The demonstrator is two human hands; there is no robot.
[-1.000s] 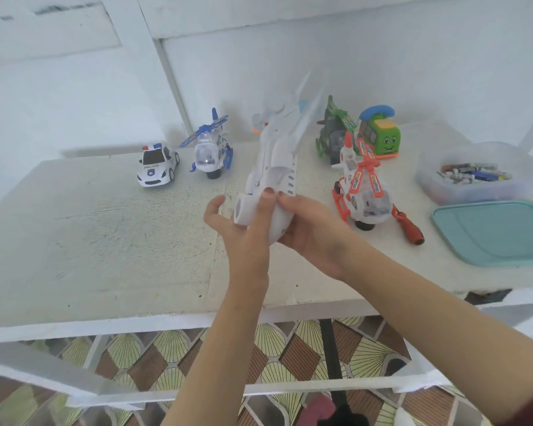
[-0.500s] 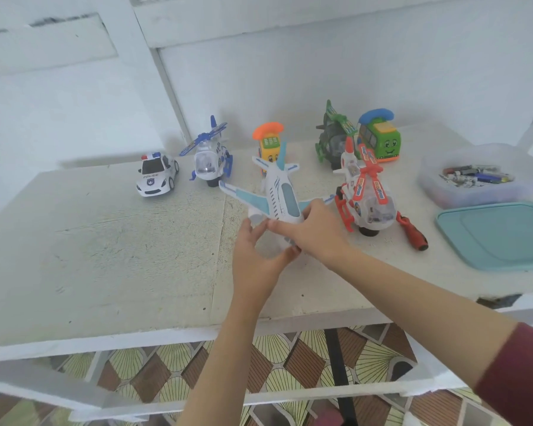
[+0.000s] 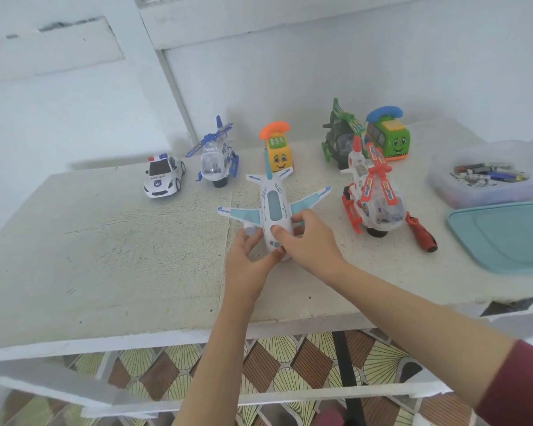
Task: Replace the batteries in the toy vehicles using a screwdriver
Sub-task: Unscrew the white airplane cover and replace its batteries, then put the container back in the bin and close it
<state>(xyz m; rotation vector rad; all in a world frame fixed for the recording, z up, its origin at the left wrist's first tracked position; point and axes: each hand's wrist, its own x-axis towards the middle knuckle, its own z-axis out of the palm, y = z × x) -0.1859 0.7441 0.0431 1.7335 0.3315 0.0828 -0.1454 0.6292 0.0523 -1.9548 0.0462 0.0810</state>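
Observation:
A white toy airplane point(image 3: 274, 204) with pale blue wings stands upright on the white table point(image 3: 105, 247), nose toward me. My right hand point(image 3: 311, 241) grips its nose and right side, thumb on top. My left hand point(image 3: 246, 256) touches the left side under the wing, fingers fairly straight. A red-handled screwdriver point(image 3: 420, 233) lies on the table to the right, partly behind the red and white helicopter point(image 3: 371, 195). A clear tub of batteries point(image 3: 486, 176) sits at the far right.
Along the back stand a police car point(image 3: 163, 179), a blue helicopter point(image 3: 216, 158), a yellow phone bus point(image 3: 277, 152), a green helicopter point(image 3: 339, 136) and a green phone bus point(image 3: 388, 136). A teal lid point(image 3: 505, 235) lies at the right edge. A wall rises behind.
The airplane was held up on end above the table, then turned upright and lowered onto the tabletop. Both hands came down with it and stay at its nose.

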